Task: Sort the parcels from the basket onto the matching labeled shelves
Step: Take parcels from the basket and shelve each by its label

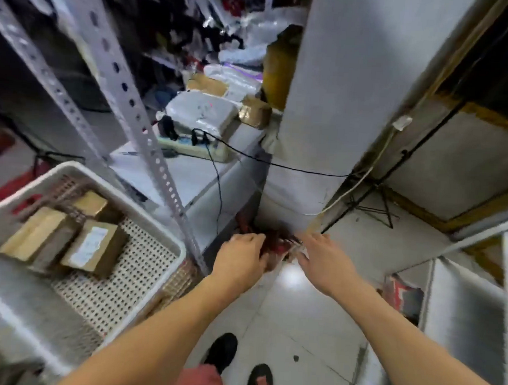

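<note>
A white perforated basket (155, 231) stands at the left with three brown cardboard parcels (92, 246) inside. Both my arms reach forward and down to the floor at the foot of a white pillar (343, 78). My left hand (240, 255) and my right hand (326, 256) close in on a blurred red and clear-wrapped bundle (276, 245) lying between them. My left hand's fingers curl on its left side and my right hand's fingers touch its right side. The blur hides how firm either grip is.
A perforated metal shelf upright (138, 119) rises between basket and hands. Behind it a low white surface (185, 173) carries wrapped parcels (204, 112), a power strip and a black cable (218, 178). A tripod leg (380, 200) stands to the right. My feet (236, 361) are on the tiled floor.
</note>
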